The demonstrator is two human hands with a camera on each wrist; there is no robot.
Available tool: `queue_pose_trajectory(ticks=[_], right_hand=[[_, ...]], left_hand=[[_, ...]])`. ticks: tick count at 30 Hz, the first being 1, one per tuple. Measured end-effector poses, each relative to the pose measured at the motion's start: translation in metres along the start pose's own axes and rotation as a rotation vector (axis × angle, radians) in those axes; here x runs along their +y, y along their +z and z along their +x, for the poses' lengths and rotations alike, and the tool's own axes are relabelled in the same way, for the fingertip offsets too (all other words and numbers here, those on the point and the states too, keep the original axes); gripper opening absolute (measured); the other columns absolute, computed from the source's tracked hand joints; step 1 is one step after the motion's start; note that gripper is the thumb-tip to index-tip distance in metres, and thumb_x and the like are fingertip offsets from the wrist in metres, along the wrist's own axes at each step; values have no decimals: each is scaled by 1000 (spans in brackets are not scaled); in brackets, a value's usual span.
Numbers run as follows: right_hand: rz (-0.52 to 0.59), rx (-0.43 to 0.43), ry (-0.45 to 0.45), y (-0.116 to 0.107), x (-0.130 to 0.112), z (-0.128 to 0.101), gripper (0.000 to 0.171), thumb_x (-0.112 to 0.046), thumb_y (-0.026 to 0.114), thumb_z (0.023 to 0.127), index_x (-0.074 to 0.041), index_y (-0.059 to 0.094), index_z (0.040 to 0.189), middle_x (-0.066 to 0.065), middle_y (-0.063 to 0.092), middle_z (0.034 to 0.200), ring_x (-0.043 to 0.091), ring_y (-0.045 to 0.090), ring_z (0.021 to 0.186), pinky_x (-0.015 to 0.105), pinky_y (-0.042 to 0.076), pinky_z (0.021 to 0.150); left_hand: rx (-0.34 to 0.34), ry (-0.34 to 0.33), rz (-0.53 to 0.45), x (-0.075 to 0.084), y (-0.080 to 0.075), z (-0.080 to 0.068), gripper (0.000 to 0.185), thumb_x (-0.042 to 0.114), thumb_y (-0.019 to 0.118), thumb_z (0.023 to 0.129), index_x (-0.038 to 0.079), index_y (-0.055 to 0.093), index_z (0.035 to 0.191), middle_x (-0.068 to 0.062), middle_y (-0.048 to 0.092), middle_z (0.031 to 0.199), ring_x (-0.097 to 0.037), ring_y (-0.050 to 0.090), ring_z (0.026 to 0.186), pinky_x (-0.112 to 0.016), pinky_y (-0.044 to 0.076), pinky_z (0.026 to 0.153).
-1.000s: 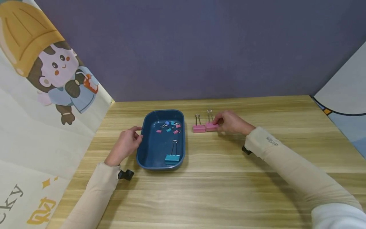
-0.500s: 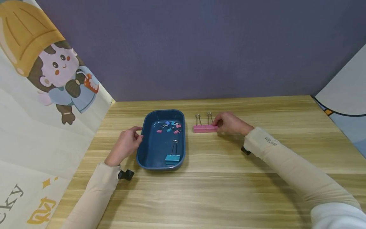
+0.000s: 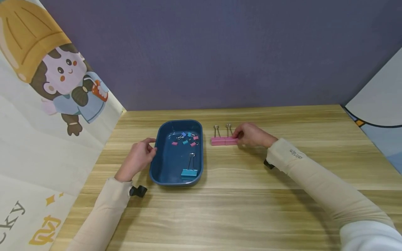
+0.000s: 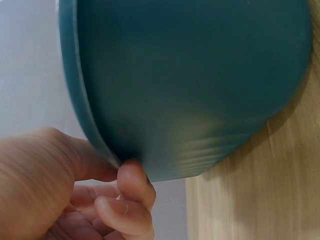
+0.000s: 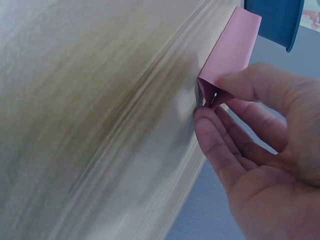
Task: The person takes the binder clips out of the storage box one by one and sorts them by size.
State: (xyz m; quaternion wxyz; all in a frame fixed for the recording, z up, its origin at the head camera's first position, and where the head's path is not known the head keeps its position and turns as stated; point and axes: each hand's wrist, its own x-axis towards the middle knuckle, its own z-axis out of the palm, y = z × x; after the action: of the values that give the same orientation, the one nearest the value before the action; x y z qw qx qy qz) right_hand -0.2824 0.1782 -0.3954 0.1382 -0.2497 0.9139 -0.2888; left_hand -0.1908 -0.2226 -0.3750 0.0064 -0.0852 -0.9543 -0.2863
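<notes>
A dark blue tray stands left of centre on the wooden table. My left hand pinches its left rim; in the left wrist view the thumb and a finger of that hand meet on the tray's edge. Inside lie a large teal binder clip and several small coloured clips. Right of the tray two pink binder clips sit side by side, touching. My right hand pinches the right one, seen close as a pink clip between thumb and fingers of the hand. The left pink clip lies free.
The wooden table extends toward me and to the right. A cartoon banner walls the left side, a purple wall the back, and another panel the right corner.
My right hand has slid its pink clip a little to the left, up against the other pink clip. The left hand and the tray have not moved.
</notes>
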Motion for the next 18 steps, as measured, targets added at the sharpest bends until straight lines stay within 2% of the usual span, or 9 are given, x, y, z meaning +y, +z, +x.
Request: queue_pose_trajectory(ticks=[10,18], right_hand=[[16,-5,13,-6,-4,0,23,-7,73,82,-3,68,104,8,64,97,21,59,87,38,50,77],[7,37,-64,-13,-14,-1,26,-7,70,83,1,67,108,14,63,108,29,60,100,43,47,87]], left_hand=[[11,7,4,0,0,0,35,6,58,90,-9,54,122,-6,60,72,-15,52,55,-31,44,52],[8,7,-2,0,0,0,35,6,58,90,-9,54,122,-7,60,72,-15,52,55,-31,44,52]])
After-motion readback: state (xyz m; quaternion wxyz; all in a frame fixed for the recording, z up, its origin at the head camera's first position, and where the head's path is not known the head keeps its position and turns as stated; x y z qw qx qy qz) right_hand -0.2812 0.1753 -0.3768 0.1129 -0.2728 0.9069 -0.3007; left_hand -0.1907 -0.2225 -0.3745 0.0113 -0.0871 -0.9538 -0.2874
